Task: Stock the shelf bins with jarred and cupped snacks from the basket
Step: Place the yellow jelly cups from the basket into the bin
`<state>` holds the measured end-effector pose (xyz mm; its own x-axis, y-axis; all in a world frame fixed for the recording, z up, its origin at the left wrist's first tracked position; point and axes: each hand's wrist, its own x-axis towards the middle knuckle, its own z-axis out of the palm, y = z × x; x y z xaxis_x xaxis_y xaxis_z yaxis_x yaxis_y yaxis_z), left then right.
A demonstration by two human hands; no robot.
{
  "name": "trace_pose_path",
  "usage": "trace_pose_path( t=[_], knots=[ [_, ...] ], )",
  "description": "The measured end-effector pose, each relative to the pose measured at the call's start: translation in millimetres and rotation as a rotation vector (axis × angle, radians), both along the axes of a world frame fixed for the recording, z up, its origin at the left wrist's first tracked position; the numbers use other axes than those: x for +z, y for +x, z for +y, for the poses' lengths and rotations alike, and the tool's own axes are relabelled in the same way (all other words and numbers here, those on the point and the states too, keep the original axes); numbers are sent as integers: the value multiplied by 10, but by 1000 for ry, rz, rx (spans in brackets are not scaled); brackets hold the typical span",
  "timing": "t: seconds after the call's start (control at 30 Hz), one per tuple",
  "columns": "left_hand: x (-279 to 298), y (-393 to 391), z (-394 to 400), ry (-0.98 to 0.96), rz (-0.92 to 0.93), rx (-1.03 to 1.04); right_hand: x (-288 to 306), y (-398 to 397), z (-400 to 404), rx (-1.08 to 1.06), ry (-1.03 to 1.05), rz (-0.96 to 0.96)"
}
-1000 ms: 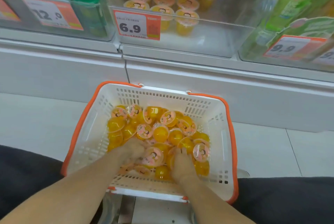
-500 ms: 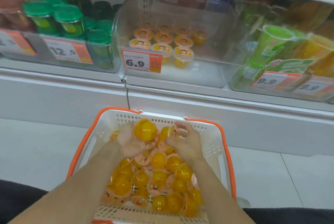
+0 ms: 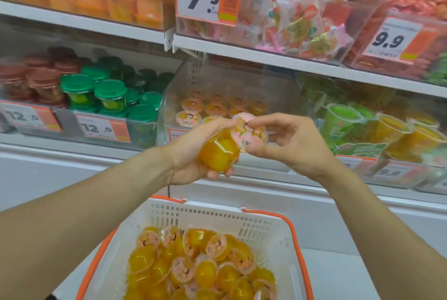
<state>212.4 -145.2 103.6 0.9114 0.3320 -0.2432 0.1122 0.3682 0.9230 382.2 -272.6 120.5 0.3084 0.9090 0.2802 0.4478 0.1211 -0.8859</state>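
Orange jelly cup (image 3: 219,152) sits mid-frame, gripped by the left hand (image 3: 193,154); the right hand (image 3: 287,144) pinches its lid above the basket (image 3: 266,224) at the bottom.

Your arms are bare from wrist up to the frame edge, no sleeve cuff in view on either side. Left hand (image 3: 193,154) bare: no glove, ring, watch or band showing on it or its wrist. Right hand (image 3: 290,144) the same, bare, wrist plain. Nails short, unpainted where visible. Forearms slim, long, wide-angle stretch near the bottom corners. A small dark patch at the bottom edge, left of centre, could be your clothing; too little of it shows to tell
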Motion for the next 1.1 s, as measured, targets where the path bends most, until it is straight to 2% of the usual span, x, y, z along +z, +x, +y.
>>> trace_pose_path(
  t=[0.1, 0.37, 0.43, 0.6, 0.7, 0.83, 0.93, 1.1],
  knots=[
    [-93, 92, -27, -18, -24, 30, -52, 10, 55, -1, -42, -62],
    [-209, 276, 98, 7, 44, 156, -252, 406, 418, -171, 7, 26],
    [-219, 301, 142, 3, 57, 176, -278, 624, 582, -224, -73, -32],
    [-267, 309, 192, -24, 73, 185, -455, 1090, 937, -380, -463, -321],
    [-333, 342, 223, -17, 101, 223, -598, 1198, 1032, -437, -618, -361],
    [-414, 409, 270, -40, 160, 219, -590, 1235, 1079, -576, -585, -382],
    [-420, 369, 251, -11, 126, 224, -553, 1189, 1076, -650, -588, -502],
    [-424, 365, 222, 5, 111, 233, -558, 1157, 1066, -643, -609, -542]
  ],
)
